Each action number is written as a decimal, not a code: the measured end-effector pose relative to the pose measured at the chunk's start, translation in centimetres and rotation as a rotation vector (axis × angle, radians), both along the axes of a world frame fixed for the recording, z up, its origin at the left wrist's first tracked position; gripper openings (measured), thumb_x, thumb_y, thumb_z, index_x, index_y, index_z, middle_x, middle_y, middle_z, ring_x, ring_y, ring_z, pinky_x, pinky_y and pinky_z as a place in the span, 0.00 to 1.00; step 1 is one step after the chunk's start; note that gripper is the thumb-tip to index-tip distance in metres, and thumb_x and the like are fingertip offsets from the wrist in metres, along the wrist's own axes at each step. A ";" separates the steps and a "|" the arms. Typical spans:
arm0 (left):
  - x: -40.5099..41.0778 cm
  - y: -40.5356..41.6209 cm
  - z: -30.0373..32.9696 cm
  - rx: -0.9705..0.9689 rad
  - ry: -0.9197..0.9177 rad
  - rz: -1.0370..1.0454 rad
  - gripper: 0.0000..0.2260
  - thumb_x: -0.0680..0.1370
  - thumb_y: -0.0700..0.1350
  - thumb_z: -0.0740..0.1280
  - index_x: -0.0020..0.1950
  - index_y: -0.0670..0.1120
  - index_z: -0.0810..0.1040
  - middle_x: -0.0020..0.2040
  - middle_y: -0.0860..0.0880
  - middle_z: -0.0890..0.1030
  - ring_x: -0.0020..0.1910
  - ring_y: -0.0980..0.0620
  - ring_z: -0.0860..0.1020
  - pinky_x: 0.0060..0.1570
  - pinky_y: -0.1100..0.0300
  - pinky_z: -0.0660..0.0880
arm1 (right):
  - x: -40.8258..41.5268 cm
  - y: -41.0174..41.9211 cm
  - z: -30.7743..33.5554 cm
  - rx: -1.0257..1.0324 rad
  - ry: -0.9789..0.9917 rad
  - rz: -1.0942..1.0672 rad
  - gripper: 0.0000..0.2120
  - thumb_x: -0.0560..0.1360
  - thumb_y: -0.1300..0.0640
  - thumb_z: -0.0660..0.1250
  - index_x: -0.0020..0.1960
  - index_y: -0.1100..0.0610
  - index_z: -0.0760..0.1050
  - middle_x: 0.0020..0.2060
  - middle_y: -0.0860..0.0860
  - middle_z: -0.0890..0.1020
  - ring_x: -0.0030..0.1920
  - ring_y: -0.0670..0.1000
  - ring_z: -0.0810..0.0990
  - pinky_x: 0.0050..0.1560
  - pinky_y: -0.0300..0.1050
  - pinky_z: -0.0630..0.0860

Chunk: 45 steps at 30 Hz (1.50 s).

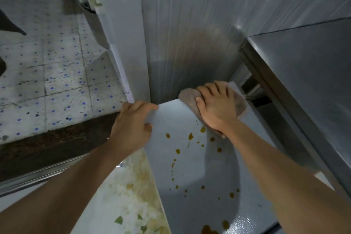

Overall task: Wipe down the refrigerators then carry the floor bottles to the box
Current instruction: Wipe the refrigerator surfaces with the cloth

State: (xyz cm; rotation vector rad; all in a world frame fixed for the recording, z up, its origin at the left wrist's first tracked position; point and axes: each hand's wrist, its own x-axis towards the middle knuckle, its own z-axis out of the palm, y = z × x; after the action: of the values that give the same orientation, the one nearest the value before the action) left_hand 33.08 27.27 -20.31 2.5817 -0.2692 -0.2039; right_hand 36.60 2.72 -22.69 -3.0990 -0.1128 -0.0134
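Speckled floor tiles (47, 74) lie left of a pale refrigerator top (191, 157), where the right hand (216, 108) presses a cloth (187, 97) flat at the far edge, brown drips (190, 137) lying nearer, while the left hand (133, 125) grips the far-left corner.

Single head cam, wide-angle, worn on the person, looking forward and steeply down. Both forearms enter from the bottom edge and reach up-frame; left hand (133, 125) and right hand (216, 106) sit near frame centre, close to the lens. Fridge top (193, 167) fills the lower middle, seen almost from above and very near. Ribbed wall (190, 25) takes the upper centre, steel cabinet (307, 74) runs down the right side, tiled floor (47, 74) lies well below at left. Strong barrel distortion bends straight edges toward the borders. No second view, so nothing is shared.
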 end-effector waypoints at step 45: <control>-3.3 -8.7 -0.1 0.069 -0.153 -0.224 0.25 0.70 0.31 0.62 0.65 0.47 0.76 0.70 0.48 0.71 0.61 0.37 0.68 0.61 0.42 0.67 | -6.9 -7.3 0.6 0.126 0.116 -0.322 0.28 0.80 0.40 0.44 0.77 0.48 0.46 0.77 0.55 0.51 0.73 0.64 0.58 0.69 0.62 0.59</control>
State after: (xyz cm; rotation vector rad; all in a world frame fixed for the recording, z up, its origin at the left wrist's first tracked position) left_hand 29.82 18.53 -20.42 2.6369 -0.6187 -0.0972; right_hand 29.68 -4.57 -22.08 -2.9462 0.3755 0.1435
